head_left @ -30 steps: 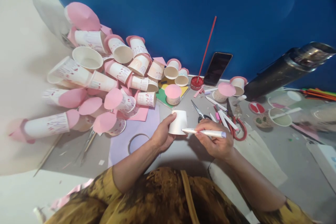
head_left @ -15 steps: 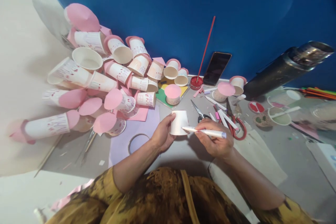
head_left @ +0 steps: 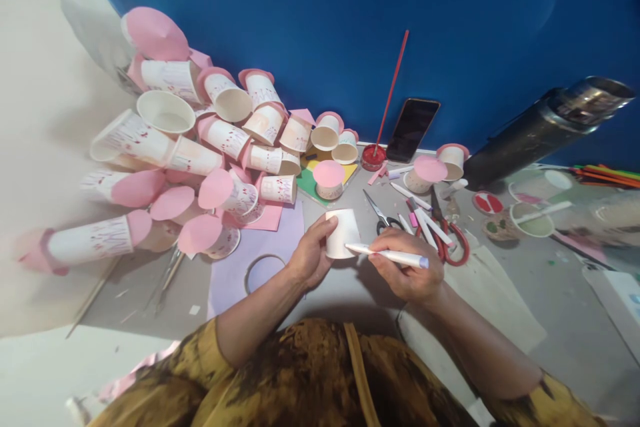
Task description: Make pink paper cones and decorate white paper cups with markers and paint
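My left hand (head_left: 313, 255) is closed around the left side of a white paper cup (head_left: 342, 233), held upside down over the table. In my right hand (head_left: 411, 271) is a white marker (head_left: 400, 257) with a pale violet end, its tip at the cup's lower side. I cannot make out any drawn mark on the cup. Just beyond my right hand lie scissors (head_left: 383, 217) and several loose markers (head_left: 427, 223). A lilac paper sheet (head_left: 230, 280) with a tape ring (head_left: 249, 268) on it lies by my left forearm.
Paper cups with pink paper tops (head_left: 225, 140) are piled at the left. At the back stand a red paint pot (head_left: 373, 159) with a brush in it, a phone (head_left: 413, 130) and a dark flask (head_left: 530, 137). Red-handled scissors (head_left: 465, 255) lie to the right.
The cup has tilted slightly in my left hand. The marker and my right hand have shifted a little to the left and down, the tip staying at the cup.
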Motion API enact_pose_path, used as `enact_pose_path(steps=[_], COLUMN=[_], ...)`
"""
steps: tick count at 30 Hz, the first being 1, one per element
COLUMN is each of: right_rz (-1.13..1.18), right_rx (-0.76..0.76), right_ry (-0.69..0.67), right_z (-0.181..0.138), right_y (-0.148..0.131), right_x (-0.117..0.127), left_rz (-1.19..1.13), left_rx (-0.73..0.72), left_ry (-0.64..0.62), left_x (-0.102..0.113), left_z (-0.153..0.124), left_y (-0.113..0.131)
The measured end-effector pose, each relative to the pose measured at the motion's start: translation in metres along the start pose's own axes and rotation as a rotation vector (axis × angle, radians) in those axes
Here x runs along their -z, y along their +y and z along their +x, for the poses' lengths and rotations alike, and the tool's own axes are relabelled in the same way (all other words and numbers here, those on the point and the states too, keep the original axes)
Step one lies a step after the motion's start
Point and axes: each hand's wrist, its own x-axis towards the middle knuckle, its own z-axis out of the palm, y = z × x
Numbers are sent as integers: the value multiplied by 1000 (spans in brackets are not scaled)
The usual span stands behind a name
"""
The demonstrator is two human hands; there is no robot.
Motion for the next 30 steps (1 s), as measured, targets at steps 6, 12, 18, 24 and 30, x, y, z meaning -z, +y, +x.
enact_pose_path(steps=[6,12,18,24,30], right_rz=[-83,-162,-98,-161,-165], right_rx=[-38,-43,-24,-22,-25], right_ry=[21,40,-11,10,31], right_z=[3,4,4,5,4], right_y=[-1,-3,-5,-4,-5], right_x=[3,5,2,4,3], left_rz=[-29,-51,-51,-42,-46], left_rx=[17,24,32,10,18], left_ry=[-6,24,28,37,37], left_x=[-2,-4,-6,-6,-7], left_z=[0,-1,-2,-3,-3], left_y=[1,2,2,1,2])
